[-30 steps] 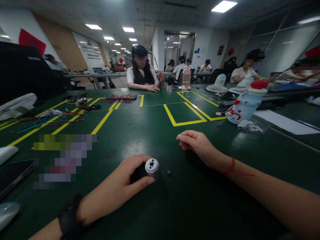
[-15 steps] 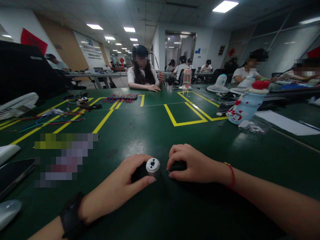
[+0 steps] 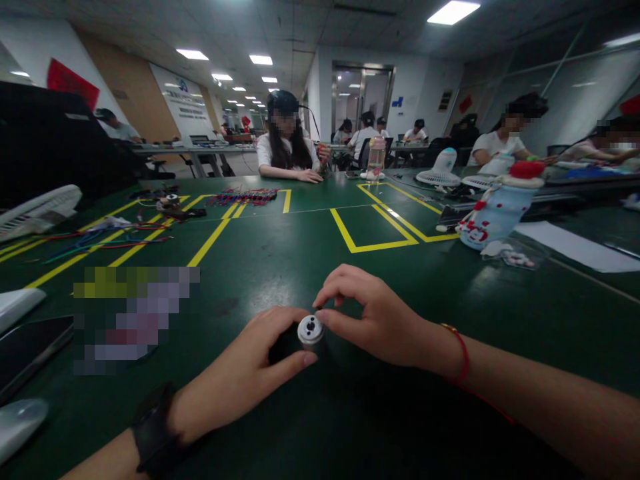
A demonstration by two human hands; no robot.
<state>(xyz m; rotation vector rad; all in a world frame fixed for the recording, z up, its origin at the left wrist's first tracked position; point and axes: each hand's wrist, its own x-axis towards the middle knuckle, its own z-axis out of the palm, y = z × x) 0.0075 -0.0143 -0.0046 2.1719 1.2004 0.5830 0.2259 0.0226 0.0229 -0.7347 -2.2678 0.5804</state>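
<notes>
At the lower centre of the frame, the left hand (image 3: pixel 240 380) curls around a small motor (image 3: pixel 310 331), thumb and fingers closed on its dark body, holding it upright on the green table (image 3: pixel 350 413). The motor's silver end cap faces up, showing a few small dark holes. The right hand (image 3: pixel 380 320) comes in from the right, its thumb and forefinger pinched together and touching the cap's rim; whether they hold anything small cannot be told. A red string circles the right wrist, and a black watch (image 3: pixel 150 433) sits on the left wrist.

Yellow tape lines (image 3: pixel 373 245) mark boxes on the table beyond the hands. At the right stands a pale blue bottle (image 3: pixel 493 213) with a red top. Coloured wires (image 3: pixel 100 240) lie at the left. At the upper centre, a person (image 3: pixel 286 150) in white sits across the table, with others at benches behind.
</notes>
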